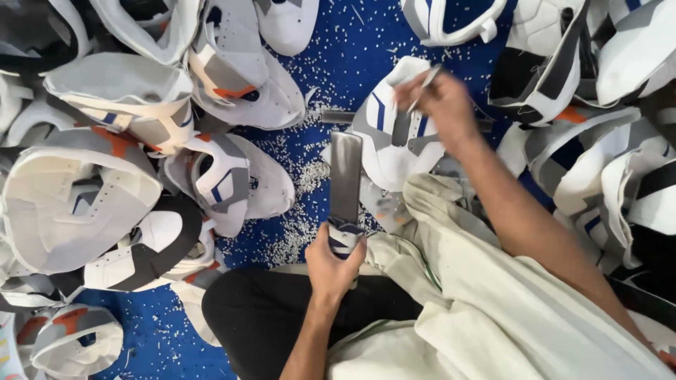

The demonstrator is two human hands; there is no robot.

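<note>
Seen from above, a person sits on a blue floor ringed by piles of unfinished shoe uppers, white with grey, navy and orange panels.

The left hand is closed around the wrapped handle of a flat metal blade, which stands up and away from the body. The grip sits low on the handle, seemingly to keep the blade steady and its length free. The right hand reaches forward, its fingers pinched shut on a thin pale tool, slightly blurred, so its exact kind cannot be told. It hovers over one shoe upper, a white one with navy stripes and a grey centre strip. This upper lies just beyond the blade's tip, directly in front of the person, and apparently rests on a dark bar; whether the tool touches it is unclear.

The two hands are well apart, each clamped on its own tool.

A cream cloth covers the lap, over dark trousers. Small white scraps litter the floor, thickest around the blade, which suggests trimming.

Count: one blade, one thin tool, one upper under the hand. Roughly a dozen more uppers lie heaped on the left and about half a dozen on the right, overlapping too much for an exact count.
</note>
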